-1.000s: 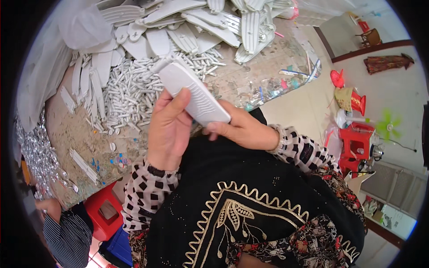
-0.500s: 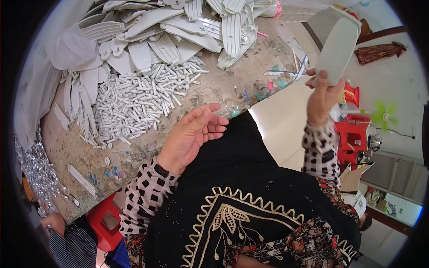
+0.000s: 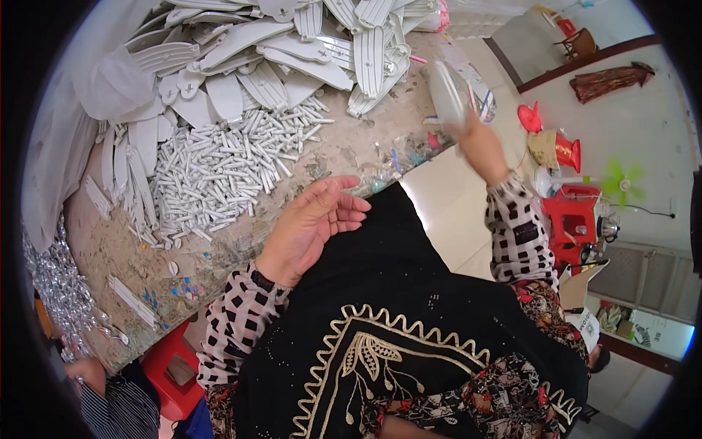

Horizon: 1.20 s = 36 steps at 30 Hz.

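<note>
My right hand (image 3: 482, 150) is raised over the table's right edge, its fingers closed on the lower end of a long, rounded white plastic piece (image 3: 444, 91). Motion smears the piece and the fingertips. Palm upward, my left hand (image 3: 303, 230) rests by the table edge at my lap with its fingers loosely curved and apart, holding nothing. Nearest to it on the table lies a heap of small white plastic pegs (image 3: 219, 164). Behind the pegs is a big pile of flat white plastic pieces (image 3: 292, 55), some ribbed with cross-shaped marks.
The worn table (image 3: 351, 135) carries scraps along its edge. Clear plastic sheeting (image 3: 113, 84) hangs at the left, above silver tinsel (image 3: 62, 285). A red stool (image 3: 172, 369) and another person's hand (image 3: 89, 373) are at lower left. Red stools (image 3: 570, 219) and a green fan (image 3: 623, 184) stand at right.
My right hand has swung left and forward, bringing the white plastic piece from over the floor to the table's edge. My left hand has stayed almost still.
</note>
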Tool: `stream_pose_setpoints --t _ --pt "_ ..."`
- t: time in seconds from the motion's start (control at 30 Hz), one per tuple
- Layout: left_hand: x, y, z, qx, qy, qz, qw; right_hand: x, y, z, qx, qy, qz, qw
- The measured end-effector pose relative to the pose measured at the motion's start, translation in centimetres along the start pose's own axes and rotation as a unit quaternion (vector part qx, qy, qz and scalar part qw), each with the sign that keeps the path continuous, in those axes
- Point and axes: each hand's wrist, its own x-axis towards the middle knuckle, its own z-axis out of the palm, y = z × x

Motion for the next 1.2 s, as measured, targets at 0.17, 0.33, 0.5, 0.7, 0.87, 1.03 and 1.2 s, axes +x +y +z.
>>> stream_pose_setpoints --t 0.17,0.33,0.5,0.7,0.87,1.03,1.2 --pt "-0.4 -0.3 -1.2 0.0 0.014 0.0 1.0 -2.5 -7.2 -8.0 0.474 0.263 -0.067 0.838" --pt "0.2 0.4 -0.4 0.004 -0.009 -0.011 1.0 0.7 0.8 2.4 0.034 0.164 -0.173 0.97" --pt "0.8 0.6 -1.3 0.031 -0.019 0.012 0.999 -3.4 -8.2 -5.8 0.458 0.178 -0.052 0.87" --pt "0.1 0.2 -1.4 0.014 -0.003 -0.006 1.0 -3.6 -9.7 -9.3 0.221 0.134 -0.306 0.916" --pt "-1.4 0.7 -1.0 0.026 0.011 0.016 0.999 10.3 -8.9 -16.4 0.256 0.475 -0.24 0.807" --pt "-2.9 1.7 -1.1 0.071 0.065 0.038 0.995 22.8 -7.0 -22.6 0.043 0.462 -0.078 0.883" --pt "-7.8 1.6 -5.3 0.054 0.2 0.137 0.969 10.3 -18.6 -13.8 0.237 0.245 -0.316 0.885"
